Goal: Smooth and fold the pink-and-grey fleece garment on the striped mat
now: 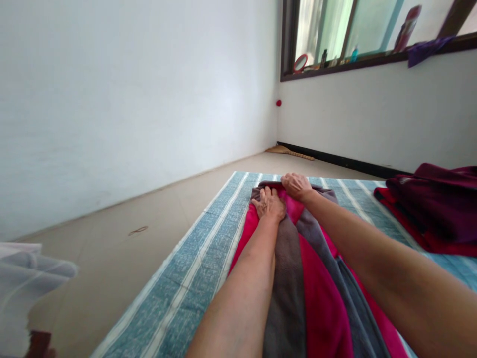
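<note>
A grey and bright pink garment [320, 278] of soft cloth lies lengthwise on a blue sheet with white stripes [175, 278]. At its far end, my left hand [270, 205] rests on the cloth with its fingers spread. My right hand [295, 186] is beside it, a little farther off and to the right, its fingers curled over the grey far edge of the garment. Part of the garment is hidden under both forearms.
Folded dark red and maroon clothes [443, 209] lie on the sheet at the right. White cloth [26, 283] shows at the lower left. A thin loop [138, 230] and a straw-coloured brush [288, 150] lie on the floor. Small items line the windowsill [357, 62].
</note>
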{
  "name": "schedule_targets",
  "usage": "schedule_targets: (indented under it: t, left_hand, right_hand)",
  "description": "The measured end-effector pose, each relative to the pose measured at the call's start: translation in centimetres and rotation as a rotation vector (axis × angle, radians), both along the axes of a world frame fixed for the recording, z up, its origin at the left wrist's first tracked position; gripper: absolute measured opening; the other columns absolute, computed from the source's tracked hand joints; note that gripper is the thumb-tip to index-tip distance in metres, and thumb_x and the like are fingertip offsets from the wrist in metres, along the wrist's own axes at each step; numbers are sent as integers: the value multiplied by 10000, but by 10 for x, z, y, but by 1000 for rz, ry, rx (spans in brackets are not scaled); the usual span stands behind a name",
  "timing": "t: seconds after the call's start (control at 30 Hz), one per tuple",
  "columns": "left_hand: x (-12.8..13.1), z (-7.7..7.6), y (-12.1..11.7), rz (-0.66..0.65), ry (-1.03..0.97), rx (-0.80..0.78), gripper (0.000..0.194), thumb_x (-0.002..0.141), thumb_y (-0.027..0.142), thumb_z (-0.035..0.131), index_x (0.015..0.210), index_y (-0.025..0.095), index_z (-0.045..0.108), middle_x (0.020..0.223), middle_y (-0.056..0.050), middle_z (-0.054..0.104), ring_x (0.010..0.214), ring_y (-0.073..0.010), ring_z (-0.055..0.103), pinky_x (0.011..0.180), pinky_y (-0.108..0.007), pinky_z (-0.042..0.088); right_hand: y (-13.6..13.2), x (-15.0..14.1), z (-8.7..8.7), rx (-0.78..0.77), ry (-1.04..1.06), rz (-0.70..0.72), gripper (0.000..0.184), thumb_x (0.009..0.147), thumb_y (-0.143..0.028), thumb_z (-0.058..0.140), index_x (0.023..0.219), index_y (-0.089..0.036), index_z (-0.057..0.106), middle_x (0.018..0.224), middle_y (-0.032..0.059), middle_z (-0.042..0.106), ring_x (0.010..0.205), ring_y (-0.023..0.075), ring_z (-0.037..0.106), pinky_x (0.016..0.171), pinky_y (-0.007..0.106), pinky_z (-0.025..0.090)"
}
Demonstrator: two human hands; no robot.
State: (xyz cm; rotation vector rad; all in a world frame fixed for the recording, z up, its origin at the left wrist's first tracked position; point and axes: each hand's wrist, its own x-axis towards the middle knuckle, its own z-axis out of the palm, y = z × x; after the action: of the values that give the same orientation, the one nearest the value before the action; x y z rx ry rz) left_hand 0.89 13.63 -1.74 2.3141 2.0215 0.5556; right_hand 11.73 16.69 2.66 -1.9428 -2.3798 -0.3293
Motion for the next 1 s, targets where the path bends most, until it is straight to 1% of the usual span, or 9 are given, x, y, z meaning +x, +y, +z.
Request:
schedule_targets:
  t: [0.13,0.3,0.47,0.53,0.67,0.77,0.83,0.93,1.0]
  left_hand:
    - [1,3,0,18,-29,-12,362,917,313,364,1238,207,492,1418,-122,439,1312,-313,330,1026,-581,294]
    - [0,8,-3,45,-70,-20,364,902,300,396,1241,178,451,1371,-144,475,1309,-302,347,1037,-552,295]
    - [-2,9,-4,33,-112,-1,580,880,287,445,1414,184,242,1412,-132,449,1312,-280,353,1030,-561,308]
    - [-2,8,-3,20,-111,15,550,878,288,447,1397,203,288,1394,-116,468,1297,-280,368,1021,-568,318]
    - [-1,7,-3,31,-102,33,391,881,302,437,1260,208,461,1342,-117,508,1269,-285,387,1026,-549,315]
    - [0,6,-2,45,-104,46,405,876,307,444,1272,217,449,1351,-116,502,1268,-281,388,1029,-544,313]
    - [0,5,-2,46,-104,53,421,874,313,450,1283,218,436,1353,-114,501,1269,-280,389,1028,-544,317]
    - [-1,4,-2,41,-103,64,420,874,312,449,1282,215,430,1345,-115,504,1270,-280,392,1029,-541,318]
    - [-1,4,-3,40,-105,71,398,874,310,449,1261,216,440,1330,-114,515,1263,-278,402,1029,-536,320]
  right_hand:
    - [-5,5,-5,10,-86,89,343,961,-118,281,1177,-107,547,1116,192,600,1063,278,552,838,394,423]
    - [-10,13,-11,-5,-132,139,370,963,-147,273,1276,-154,470,1104,190,602,1020,281,559,816,398,401]
    - [-12,15,-14,-15,-125,141,431,970,-158,243,1374,-205,385,1137,186,593,1035,288,551,813,403,393]
    - [-12,13,-16,-25,-107,137,440,969,-158,245,1384,-218,380,1143,182,596,1050,288,549,825,408,392]
    - [-11,13,-17,-67,-46,115,400,968,-220,301,1337,-234,454,1156,156,614,1079,283,554,838,385,405]
    - [-5,17,-15,-116,23,50,399,941,-364,396,1293,-227,522,1167,139,634,1073,283,578,819,346,428]
    - [2,22,-13,-154,71,-8,439,934,-437,386,1266,-213,566,1180,134,641,1047,273,603,795,321,441]
    - [13,27,-9,-219,121,-57,467,948,-449,326,1147,-200,667,1143,116,668,984,244,637,749,281,444]
    - [18,30,-8,-264,138,-59,447,928,-465,375,1056,-205,716,1077,102,695,931,228,651,713,259,439]
